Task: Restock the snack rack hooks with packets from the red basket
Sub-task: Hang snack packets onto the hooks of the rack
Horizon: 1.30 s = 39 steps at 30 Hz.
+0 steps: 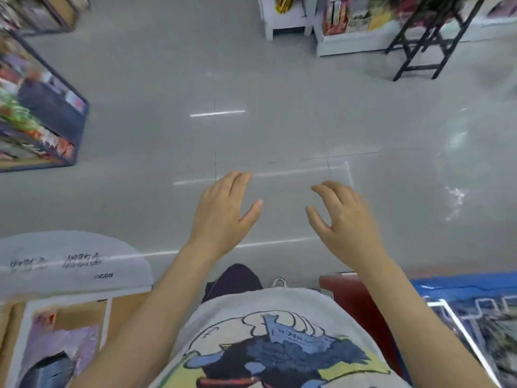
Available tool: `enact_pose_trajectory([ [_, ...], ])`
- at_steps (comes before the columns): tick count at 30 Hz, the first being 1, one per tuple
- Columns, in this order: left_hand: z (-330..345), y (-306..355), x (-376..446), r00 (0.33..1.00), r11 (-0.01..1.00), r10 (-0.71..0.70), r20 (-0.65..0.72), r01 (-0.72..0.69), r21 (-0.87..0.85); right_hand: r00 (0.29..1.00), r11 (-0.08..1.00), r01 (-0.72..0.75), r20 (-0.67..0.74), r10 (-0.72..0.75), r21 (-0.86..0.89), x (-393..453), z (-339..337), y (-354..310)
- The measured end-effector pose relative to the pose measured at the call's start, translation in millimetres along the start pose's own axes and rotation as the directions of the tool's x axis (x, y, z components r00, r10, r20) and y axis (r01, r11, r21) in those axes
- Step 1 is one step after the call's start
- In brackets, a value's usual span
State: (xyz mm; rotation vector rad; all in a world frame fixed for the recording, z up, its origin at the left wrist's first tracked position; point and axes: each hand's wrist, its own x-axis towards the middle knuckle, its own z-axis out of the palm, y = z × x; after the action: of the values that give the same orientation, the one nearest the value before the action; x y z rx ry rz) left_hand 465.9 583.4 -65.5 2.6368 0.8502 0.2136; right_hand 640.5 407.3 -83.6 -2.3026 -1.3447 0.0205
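Both my hands hover over the grey shop floor and hold nothing. My left hand has straight fingers held together, palm down. My right hand has loosely bent, spread fingers. A red surface, possibly the basket, shows below my right forearm at the lower right, partly hidden by my arm and shirt. Beside it lie blue packets, blurred. No snack rack hooks are plainly visible.
A shelf of goods stands at the left. White shelving and a black metal stand stand at the far right. A white rounded sign and a cardboard box lie at the lower left.
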Motion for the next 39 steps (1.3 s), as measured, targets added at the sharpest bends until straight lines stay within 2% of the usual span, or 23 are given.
enact_pose_trajectory([
  [7,28.0,-23.7,186.2,0.997,0.997,0.055,-0.049,-0.057,-0.047,0.998,0.998,-0.059,-0.024,0.058,-0.032,166.7,17.9,75.1],
  [12,23.4,-27.5,336.5,0.99,0.987,0.144,0.011,-0.143,-0.077,0.99,0.989,-0.139,-0.027,0.138,-0.055,277.7,15.6,122.7],
  [14,21.2,-18.1,401.5,0.978,0.977,0.202,0.05,-0.197,-0.078,0.978,0.979,-0.197,-0.073,0.193,-0.053,313.9,9.8,143.5],
  [21,56.5,55.0,592.8,0.876,0.899,0.438,0.202,-0.427,-0.096,0.836,0.848,-0.53,-0.157,0.526,0.015,391.0,-8.0,249.2],
  [27,103.9,139.7,757.4,0.813,0.852,0.518,0.267,-0.519,-0.072,0.734,0.757,-0.65,-0.208,0.647,0.06,478.4,-25.7,381.2],
  [32,119.9,211.1,881.3,0.811,0.859,0.501,0.302,-0.508,-0.059,0.732,0.756,-0.648,-0.202,0.651,0.088,574.0,-77.1,498.5],
  [39,144.6,251.8,1031.5,0.861,0.906,0.419,0.287,-0.415,-0.081,0.821,0.831,-0.556,-0.139,0.554,0.033,717.4,-119.3,623.1],
])
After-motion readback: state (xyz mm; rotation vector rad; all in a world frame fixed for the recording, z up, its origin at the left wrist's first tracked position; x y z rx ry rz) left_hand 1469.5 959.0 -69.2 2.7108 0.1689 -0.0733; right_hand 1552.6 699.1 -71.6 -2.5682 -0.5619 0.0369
